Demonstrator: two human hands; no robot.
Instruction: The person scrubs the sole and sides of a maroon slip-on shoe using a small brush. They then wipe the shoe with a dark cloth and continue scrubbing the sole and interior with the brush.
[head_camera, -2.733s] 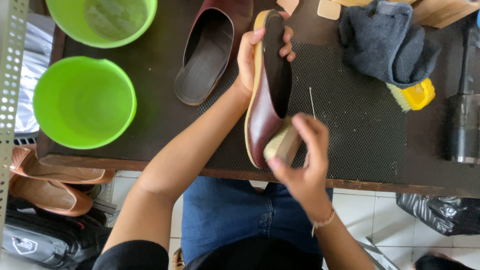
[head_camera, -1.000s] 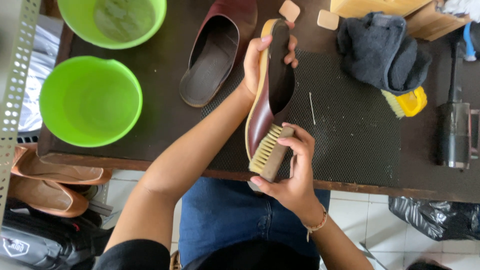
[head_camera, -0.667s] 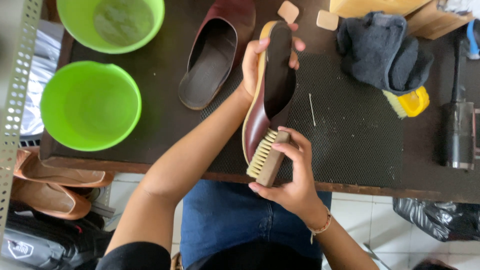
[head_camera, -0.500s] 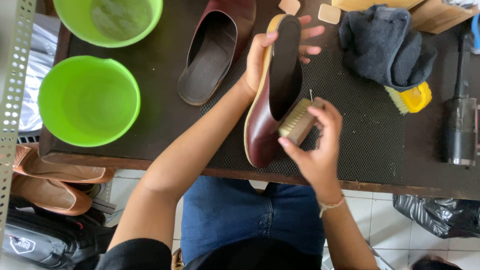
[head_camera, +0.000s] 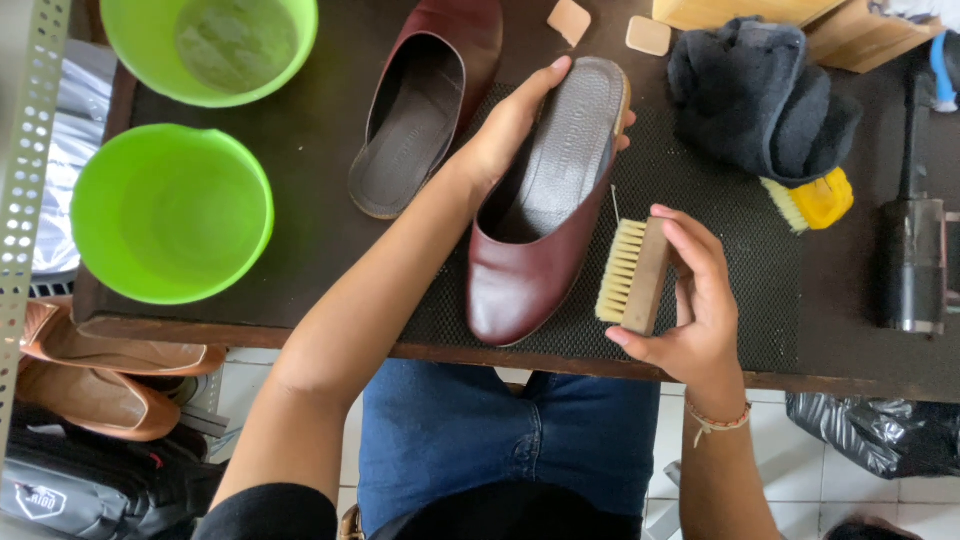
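Maroon leather slip-on shoe (head_camera: 530, 270) lies sole-down on black mesh mat (head_camera: 700, 300), toe at bench's near edge, grey insole showing. Left hand (head_camera: 515, 125) clasps its heel end. Right hand (head_camera: 690, 310) wraps wooden brush (head_camera: 633, 277), pale bristles facing shoe, just beside it, apart. Second maroon shoe (head_camera: 420, 100) toward far edge. Two green bowls (head_camera: 170, 215) at left end. Dark cloth (head_camera: 760, 95), yellow brush (head_camera: 815, 200) at right. Dark bench (head_camera: 310, 260) crowded; bare strip between bowls and shoes.

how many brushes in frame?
2. A wooden brush in the right hand, beside the maroon shoe; a yellow brush poking out under the dark cloth. Others could be hidden.
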